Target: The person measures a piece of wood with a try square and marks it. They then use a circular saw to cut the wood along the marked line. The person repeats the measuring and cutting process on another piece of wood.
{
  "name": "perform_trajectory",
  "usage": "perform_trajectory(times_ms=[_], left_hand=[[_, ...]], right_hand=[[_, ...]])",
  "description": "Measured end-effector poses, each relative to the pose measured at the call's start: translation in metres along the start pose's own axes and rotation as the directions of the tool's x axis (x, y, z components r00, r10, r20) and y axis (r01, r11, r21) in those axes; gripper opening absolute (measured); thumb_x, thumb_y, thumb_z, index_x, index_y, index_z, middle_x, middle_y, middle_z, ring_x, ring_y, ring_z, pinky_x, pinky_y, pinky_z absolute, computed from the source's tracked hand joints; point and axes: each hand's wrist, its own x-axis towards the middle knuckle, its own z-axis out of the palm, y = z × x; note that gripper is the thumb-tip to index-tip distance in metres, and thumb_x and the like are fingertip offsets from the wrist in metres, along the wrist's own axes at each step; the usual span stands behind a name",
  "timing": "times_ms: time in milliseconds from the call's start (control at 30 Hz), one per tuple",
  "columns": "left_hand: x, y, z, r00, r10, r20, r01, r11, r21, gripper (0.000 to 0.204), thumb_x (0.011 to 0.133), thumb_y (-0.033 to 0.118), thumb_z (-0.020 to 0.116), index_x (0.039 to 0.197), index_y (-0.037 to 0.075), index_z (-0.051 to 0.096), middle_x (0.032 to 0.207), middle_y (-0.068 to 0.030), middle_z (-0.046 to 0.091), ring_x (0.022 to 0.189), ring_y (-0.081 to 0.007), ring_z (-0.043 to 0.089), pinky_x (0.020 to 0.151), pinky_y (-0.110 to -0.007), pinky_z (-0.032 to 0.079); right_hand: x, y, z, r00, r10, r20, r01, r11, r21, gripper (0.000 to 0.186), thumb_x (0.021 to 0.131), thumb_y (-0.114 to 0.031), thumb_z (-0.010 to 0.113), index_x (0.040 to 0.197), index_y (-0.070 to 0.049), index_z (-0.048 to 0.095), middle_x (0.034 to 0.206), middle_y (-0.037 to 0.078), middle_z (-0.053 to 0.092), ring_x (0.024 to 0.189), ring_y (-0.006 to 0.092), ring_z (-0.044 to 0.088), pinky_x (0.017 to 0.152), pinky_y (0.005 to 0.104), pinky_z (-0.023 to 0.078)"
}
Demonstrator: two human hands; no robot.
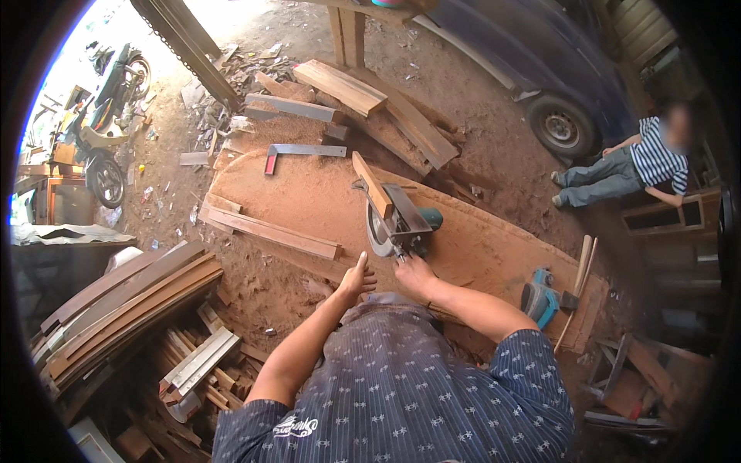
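Observation:
A circular saw (405,224) with a teal motor and a grey metal base lies on the sawdust-covered workbench (266,193) in front of me. A short wooden piece (373,185) lies against its far side. My right hand (415,278) is at the saw's near end, its fingers closed around a small metal part there. Close by on the left, my left hand (356,279) holds nothing; its thumb points up and its fingers are apart. Left of the saw lie long wooden strips (274,233). Farther back rests a try square (309,150) with a red-marked handle.
A teal power planer (540,299) and a hammer (571,299) lie at the bench's right end. Thick planks (340,85) are stacked behind; more boards (131,309) pile at left. A person (656,158) is at right beside a parked vehicle (532,58). Motorbikes (108,154) stand far left.

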Motion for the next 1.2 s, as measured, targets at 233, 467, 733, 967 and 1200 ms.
perform_trajectory(times_ms=[233, 467, 733, 967, 1200], left_hand=[[-0.011, 0.057, 0.072, 0.968, 0.01, 0.252, 0.013, 0.996, -0.09, 0.126, 0.083, 0.085, 0.058, 0.157, -0.011, 0.021, 0.155, -0.0339, 0.034, 0.132, -0.0415, 0.053, 0.111, -0.046, 0.047], [0.033, 0.045, 0.053, 0.969, -0.071, 0.239, 0.085, 0.995, -0.051, 0.082, 0.087, 0.078, 0.059, 0.118, 0.003, 0.064, 0.103, -0.0105, 0.067, 0.088, -0.0232, 0.061, 0.073, -0.038, 0.048], [0.041, 0.042, 0.073, 0.988, 0.075, 0.138, -0.054, 0.987, -0.149, 0.067, 0.091, 0.068, 0.06, 0.126, 0.011, 0.064, 0.119, -0.0083, 0.069, 0.107, -0.0238, 0.064, 0.095, -0.042, 0.048], [0.041, 0.04, 0.071, 0.991, 0.08, 0.111, -0.057, 0.979, -0.197, 0.063, 0.083, 0.056, 0.075, 0.116, 0.003, 0.067, 0.104, -0.009, 0.069, 0.088, -0.019, 0.066, 0.08, -0.032, 0.053], [0.012, 0.059, 0.083, 0.994, 0.086, -0.069, -0.094, 0.989, -0.114, 0.052, 0.083, 0.055, 0.074, 0.108, 0.009, 0.069, 0.098, -0.0044, 0.065, 0.088, -0.0177, 0.06, 0.081, -0.035, 0.048]], right_hand=[[-0.031, -0.031, -0.062, 0.747, 0.381, 0.545, 0.021, -0.833, 0.553, 0.049, 0.104, -0.047, 0.057, 0.112, 0.0, 0.068, 0.102, 0.014, 0.073, 0.086, 0.0233, 0.07, 0.076, 0.0351, 0.055], [0.006, -0.02, -0.053, 0.799, 0.407, 0.442, -0.056, -0.682, 0.729, 0.037, 0.107, -0.036, 0.054, 0.106, -0.002, 0.068, 0.086, 0.007, 0.073, 0.068, 0.0173, 0.065, 0.061, 0.032, 0.052], [0.006, -0.017, -0.065, 0.757, 0.653, -0.027, -0.549, 0.657, 0.517, 0.032, 0.097, -0.026, 0.066, 0.098, 0.005, 0.069, 0.089, 0.027, 0.073, 0.07, 0.0359, 0.073, 0.062, 0.0424, 0.058], [0.01, -0.022, -0.062, 0.505, 0.665, 0.55, -0.251, -0.497, 0.831, 0.039, 0.093, -0.031, 0.075, 0.099, 0.005, 0.063, 0.082, 0.017, 0.07, 0.064, 0.0264, 0.068, 0.06, 0.0432, 0.053], [0.002, -0.031, -0.086, 0.663, 0.712, -0.231, -0.391, 0.592, 0.704, 0.031, 0.092, -0.012, 0.067, 0.113, 0.002, 0.051, 0.102, 0.023, 0.063, 0.092, 0.0429, 0.067, 0.078, 0.0509, 0.055]])
